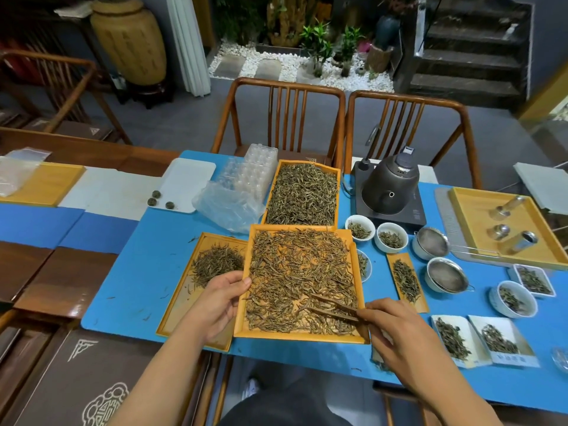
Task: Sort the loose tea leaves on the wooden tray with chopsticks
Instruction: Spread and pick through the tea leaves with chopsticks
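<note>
Your right hand point(396, 327), low in the frame, pinches the chopsticks point(333, 309); their tips lie narrowly apart among the tea leaves point(295, 272) in the lower right of the middle tray point(302, 336). Your left hand point(219, 298) grips its left edge. You seem to be in the picking step; next, close the tips on one leaf and lift gently.

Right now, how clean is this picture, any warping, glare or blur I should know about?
Head view: wide-angle bending curves the blue mat edges; glare on the dark wooden table at left; tray, chopsticks and both hands stay sharp.
</note>
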